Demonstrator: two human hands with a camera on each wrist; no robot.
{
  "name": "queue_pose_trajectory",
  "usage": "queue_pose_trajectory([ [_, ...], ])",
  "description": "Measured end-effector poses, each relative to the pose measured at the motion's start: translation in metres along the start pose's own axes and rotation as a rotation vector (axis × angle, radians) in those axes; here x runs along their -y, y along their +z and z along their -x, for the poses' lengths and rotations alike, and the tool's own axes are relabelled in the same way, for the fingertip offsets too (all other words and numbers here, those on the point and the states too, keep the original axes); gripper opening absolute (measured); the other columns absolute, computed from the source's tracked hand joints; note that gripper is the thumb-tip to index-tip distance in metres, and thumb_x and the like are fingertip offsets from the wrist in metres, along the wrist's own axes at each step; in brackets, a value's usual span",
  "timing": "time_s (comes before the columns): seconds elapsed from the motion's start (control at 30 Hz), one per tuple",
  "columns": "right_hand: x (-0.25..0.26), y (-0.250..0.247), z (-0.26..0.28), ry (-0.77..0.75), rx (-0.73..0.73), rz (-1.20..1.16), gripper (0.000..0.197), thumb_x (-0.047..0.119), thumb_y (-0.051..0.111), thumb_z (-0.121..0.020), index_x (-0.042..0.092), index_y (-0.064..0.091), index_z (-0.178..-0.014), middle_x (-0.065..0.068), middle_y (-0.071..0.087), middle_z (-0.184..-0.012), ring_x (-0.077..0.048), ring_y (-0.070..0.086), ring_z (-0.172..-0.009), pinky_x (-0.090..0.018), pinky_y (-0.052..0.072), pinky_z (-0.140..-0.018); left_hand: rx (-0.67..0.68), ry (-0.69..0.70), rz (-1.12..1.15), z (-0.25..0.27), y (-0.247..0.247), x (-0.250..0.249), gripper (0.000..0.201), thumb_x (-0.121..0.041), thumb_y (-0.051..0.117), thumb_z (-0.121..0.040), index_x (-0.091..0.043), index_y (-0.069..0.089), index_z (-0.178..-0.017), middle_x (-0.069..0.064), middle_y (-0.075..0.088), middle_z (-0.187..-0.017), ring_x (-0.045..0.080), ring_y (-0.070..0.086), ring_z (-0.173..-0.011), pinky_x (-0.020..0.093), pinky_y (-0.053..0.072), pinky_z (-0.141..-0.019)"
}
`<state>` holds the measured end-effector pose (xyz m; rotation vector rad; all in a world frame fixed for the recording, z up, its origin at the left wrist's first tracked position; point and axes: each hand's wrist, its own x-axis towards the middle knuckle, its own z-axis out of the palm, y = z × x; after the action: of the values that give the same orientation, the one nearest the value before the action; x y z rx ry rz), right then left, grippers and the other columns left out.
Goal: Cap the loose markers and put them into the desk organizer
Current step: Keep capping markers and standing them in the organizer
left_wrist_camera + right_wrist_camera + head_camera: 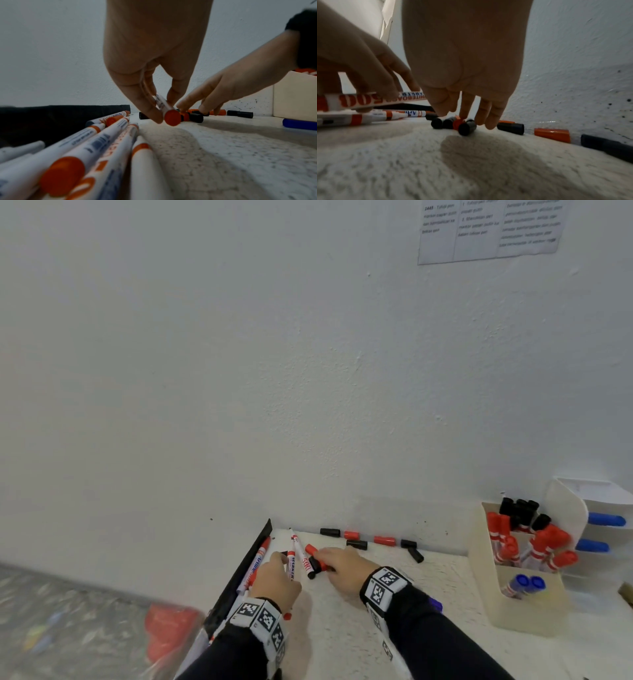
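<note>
Your left hand pinches a light, stiff white-barrelled red marker mid-barrel. Your right hand's fingers, seemingly relaxed, reach a small slippery red plastic cap beneath; grip its sides.

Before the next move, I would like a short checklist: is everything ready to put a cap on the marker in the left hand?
1. Marker held: ok. The left hand pinches a red marker off the table.
2. Cap in grip: not ok. The right hand only touches the cap cluster with its fingertips.
3. Colour match: cannot tell. Red and black caps lie mixed under the fingers.
4. Spare red caps: ok. One red cap lies near the wall.
5. Marker tip bare: cannot tell.
6. Organizer space: ok. The desk organizer has room in its front compartment.
</note>
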<state>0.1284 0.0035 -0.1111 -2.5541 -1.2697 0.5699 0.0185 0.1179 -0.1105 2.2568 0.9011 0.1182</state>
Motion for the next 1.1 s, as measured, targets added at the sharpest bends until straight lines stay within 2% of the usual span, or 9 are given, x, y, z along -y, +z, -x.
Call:
queue_pose_trajectory([
  [0.07, 0.002, 0.007, -0.006, 0.042, -0.007, 0.065, 0.054, 0.007, 0.033, -0.093, 0.025, 0.030, -0.144, 0.001, 0.031, -0.148, -0.027, 0.029, -0.133, -0.041, 0.034, -0.108, 0.002, -0.003, -0.001, -0.002, -0.001, 0.001, 0.047, -0.007, 0.055, -0.084, -0.017, 0.042, -0.127, 0.009, 0.061, -0.103, 0.021, 0.068, -0.082, 0.031, 0.060, -0.067],
  [0.2, -0.005, 0.010, -0.011, 0.106, -0.129, 0.109, 0.043, 0.008, 0.040, -0.092, 0.021, 0.044, -0.133, -0.001, 0.039, -0.138, -0.025, 0.036, -0.125, -0.037, 0.041, -0.100, 0.020, 0.009, 0.001, -0.008, -0.001, 0.004, 0.047, -0.007, 0.055, -0.085, -0.017, 0.040, -0.129, 0.008, 0.059, -0.106, 0.017, 0.065, -0.074, 0.025, 0.058, -0.063],
  [0.37, -0.009, 0.009, -0.012, 0.060, -0.156, 0.275, 0.046, 0.013, 0.040, -0.094, 0.032, 0.041, -0.136, 0.000, 0.039, -0.135, -0.025, 0.036, -0.123, -0.038, 0.040, -0.097, 0.023, 0.017, -0.005, -0.012, -0.001, 0.006, 0.047, -0.008, 0.055, -0.086, -0.018, 0.040, -0.129, 0.008, 0.059, -0.108, 0.015, 0.061, -0.074, 0.022, 0.056, -0.063],
  [0.63, -0.011, 0.008, -0.011, 0.100, -0.181, 0.264, 0.028, 0.016, 0.044, -0.093, 0.021, 0.051, -0.120, -0.006, 0.049, -0.121, -0.024, 0.053, -0.105, -0.029, 0.040, -0.077, 0.026, 0.013, 0.002, -0.012, -0.003, 0.008, 0.046, -0.009, 0.056, -0.085, -0.017, 0.041, -0.127, 0.003, 0.055, -0.094, 0.011, 0.055, -0.067, 0.017, 0.050, -0.056],
  [0.73, -0.014, 0.004, -0.008, 0.108, -0.228, 0.170, 0.030, 0.008, 0.040, -0.094, 0.019, 0.051, -0.119, -0.007, 0.050, -0.121, -0.025, 0.053, -0.106, -0.030, 0.043, -0.082, 0.021, 0.014, -0.001, -0.009, -0.003, 0.007, 0.044, -0.010, 0.055, -0.085, -0.018, 0.042, -0.126, 0.003, 0.056, -0.099, 0.012, 0.056, -0.069, 0.019, 0.052, -0.057],
  [0.8, -0.018, -0.002, -0.005, 0.108, -0.280, 0.100, 0.031, 0.006, 0.039, -0.093, 0.018, 0.053, -0.118, -0.006, 0.054, -0.121, -0.024, 0.055, -0.106, -0.030, 0.045, -0.087, 0.018, 0.016, -0.011, -0.006, -0.004, 0.005, 0.042, -0.012, 0.056, -0.085, -0.019, 0.042, -0.124, 0.004, 0.057, -0.103, 0.014, 0.059, -0.074, 0.024, 0.057, -0.065],
  [0.9, -0.026, -0.007, 0.002, 0.121, -0.293, 0.078, 0.030, 0.006, 0.040, -0.092, 0.017, 0.056, -0.115, -0.006, 0.059, -0.117, -0.022, 0.057, -0.102, -0.027, 0.045, -0.082, 0.030, 0.031, -0.016, 0.000, -0.003, 0.002, 0.041, -0.013, 0.055, -0.086, -0.021, 0.042, -0.124, -0.001, 0.056, -0.096, 0.012, 0.060, -0.075, 0.026, 0.058, -0.072],
  [1.0, -0.032, -0.005, 0.011, 0.142, -0.249, 0.130, 0.031, 0.014, 0.043, -0.091, 0.025, 0.056, -0.116, -0.002, 0.057, -0.120, -0.020, 0.057, -0.104, -0.028, 0.045, -0.082, 0.033, 0.065, -0.022, 0.003, 0.000, -0.001, 0.042, -0.012, 0.054, -0.085, -0.021, 0.042, -0.124, -0.002, 0.054, -0.090, 0.006, 0.051, -0.063, 0.024, 0.056, -0.069],
  [1.1, -0.034, 0.001, 0.014, 0.141, -0.221, 0.184, 0.028, 0.025, 0.042, -0.092, 0.033, 0.059, -0.113, 0.005, 0.057, -0.123, -0.018, 0.054, -0.110, -0.032, 0.046, -0.092, 0.050, 0.071, -0.021, 0.005, 0.003, -0.005, 0.043, -0.012, 0.055, -0.085, -0.021, 0.042, -0.125, 0.001, 0.057, -0.105, 0.006, 0.052, -0.066, 0.017, 0.049, -0.058],
])
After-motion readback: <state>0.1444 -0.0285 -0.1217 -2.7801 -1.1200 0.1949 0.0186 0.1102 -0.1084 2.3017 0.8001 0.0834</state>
